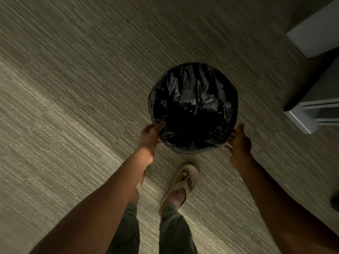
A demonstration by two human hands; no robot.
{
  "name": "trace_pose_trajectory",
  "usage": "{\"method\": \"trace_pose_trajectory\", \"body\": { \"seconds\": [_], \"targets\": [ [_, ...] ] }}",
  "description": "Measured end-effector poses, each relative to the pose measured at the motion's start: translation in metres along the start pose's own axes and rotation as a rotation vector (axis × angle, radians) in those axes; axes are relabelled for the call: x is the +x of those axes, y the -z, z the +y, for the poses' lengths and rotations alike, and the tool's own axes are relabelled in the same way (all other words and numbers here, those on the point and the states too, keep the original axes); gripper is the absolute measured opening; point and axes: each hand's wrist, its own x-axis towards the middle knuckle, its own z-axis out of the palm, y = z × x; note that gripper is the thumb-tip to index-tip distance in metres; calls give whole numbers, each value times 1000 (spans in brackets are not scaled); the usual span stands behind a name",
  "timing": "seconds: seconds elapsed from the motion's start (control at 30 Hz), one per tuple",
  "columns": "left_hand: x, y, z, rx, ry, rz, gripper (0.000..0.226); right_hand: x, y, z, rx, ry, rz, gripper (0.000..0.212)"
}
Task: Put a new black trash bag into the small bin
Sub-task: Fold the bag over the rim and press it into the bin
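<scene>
Black trash bag (192, 107) lining the small bin, between left hand (149, 135) and right hand (238, 142), both gripping its near rim.

Dim, ribbed beige carpet (77, 92), white furniture (315, 32) along the right edge.

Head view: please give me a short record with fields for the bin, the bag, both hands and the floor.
bin: round, standing on the floor, its body hidden under the bag
bag: black trash bag, crinkled, lining the opening and folded over the rim
left hand: at the near-left rim, fingers on the bag
right hand: at the near-right rim, fingers against the bag
floor: beige textured carpet
nearby: white furniture to the right, apart from the bin
</scene>
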Motion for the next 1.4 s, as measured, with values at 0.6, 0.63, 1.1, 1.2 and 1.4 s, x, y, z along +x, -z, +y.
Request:
{"method": "trace_pose_trajectory", "body": {
  "seconds": [0.6, 0.63, 1.1, 1.2, 1.4],
  "targets": [
    [-39, -26, -33, 1727, -892, -335, 80, 44, -147, -145, -1220, 463, -466, 53],
    [-39, -25, -31, 1705, -886, -336, 80, 48, -152, -152, -1159, 445, -447, 51],
    [16, -60, 66, 1815, -1094, -187, 62, 11, -69, -79, -1682, 1342, -101, 64],
    [43, -64, 83, 2292, -948, -61, 87, 26, -47, -64, -2051, 1067, -176, 94],
    [42, -62, 91, 2274, -981, -147, 119, 24, -32, -70, -1670, 1274, -217, 68]
  ]
}}
